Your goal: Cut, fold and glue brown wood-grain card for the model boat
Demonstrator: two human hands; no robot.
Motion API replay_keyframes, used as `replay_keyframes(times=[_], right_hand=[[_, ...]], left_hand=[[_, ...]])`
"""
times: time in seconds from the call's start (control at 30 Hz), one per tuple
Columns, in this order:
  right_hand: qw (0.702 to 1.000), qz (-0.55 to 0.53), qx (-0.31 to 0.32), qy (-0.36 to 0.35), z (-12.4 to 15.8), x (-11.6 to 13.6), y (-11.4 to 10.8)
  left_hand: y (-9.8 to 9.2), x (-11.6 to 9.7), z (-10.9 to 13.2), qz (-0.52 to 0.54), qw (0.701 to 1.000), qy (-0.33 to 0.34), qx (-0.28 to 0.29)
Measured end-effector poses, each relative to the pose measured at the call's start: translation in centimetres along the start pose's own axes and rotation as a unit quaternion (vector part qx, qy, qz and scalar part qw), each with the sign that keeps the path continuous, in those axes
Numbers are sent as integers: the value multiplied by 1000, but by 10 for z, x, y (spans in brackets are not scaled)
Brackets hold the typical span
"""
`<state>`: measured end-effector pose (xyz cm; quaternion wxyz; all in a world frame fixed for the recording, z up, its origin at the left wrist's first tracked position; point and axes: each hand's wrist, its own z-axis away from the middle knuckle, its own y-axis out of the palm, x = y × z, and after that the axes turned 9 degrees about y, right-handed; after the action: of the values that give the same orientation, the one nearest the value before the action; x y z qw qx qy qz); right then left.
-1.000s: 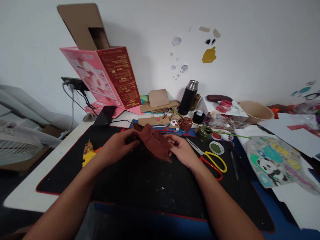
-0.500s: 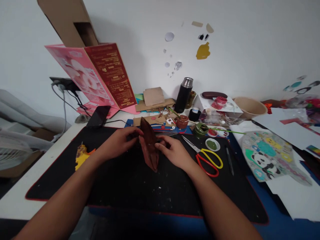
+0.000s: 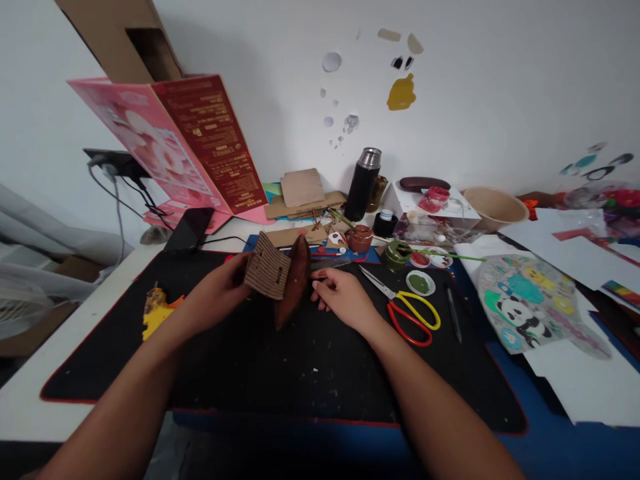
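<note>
My left hand (image 3: 227,285) is closed on the left edge of a small cardboard model. Its ribbed cardboard face (image 3: 267,268) has narrow slots in it and is turned up toward me. Joined or pressed against this on the right is a dark brown, leaf-shaped cardboard piece (image 3: 296,280), pointed at the top and standing tilted over the black mat (image 3: 280,380). My right hand (image 3: 343,297) is just right of the brown piece, with fingers loosely bent, thumb and forefinger a little apart, and nothing visible between them. The left fingertips are hidden behind the cardboard.
Scissors (image 3: 410,317), a dish of green paint (image 3: 420,283) and a black pen (image 3: 454,315) lie to the right. A yellow cutout (image 3: 157,313) is at left. Behind stand paint jars (image 3: 360,238), a black flask (image 3: 363,183) and a pink-and-red folded board (image 3: 210,147).
The cardboard model has turned, bringing its ribbed face into view. My left hand has shifted slightly left with it. My right hand has come off the brown piece. The camera view has shifted slightly.
</note>
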<state>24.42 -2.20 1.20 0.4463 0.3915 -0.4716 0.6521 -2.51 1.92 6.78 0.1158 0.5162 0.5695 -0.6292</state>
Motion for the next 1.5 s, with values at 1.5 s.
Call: replay_keyframes(times=[1.5], right_hand=[[996,0,-72,-55,11,11,3]], left_hand=[[-4,7,-26,-142,988,9,-56]])
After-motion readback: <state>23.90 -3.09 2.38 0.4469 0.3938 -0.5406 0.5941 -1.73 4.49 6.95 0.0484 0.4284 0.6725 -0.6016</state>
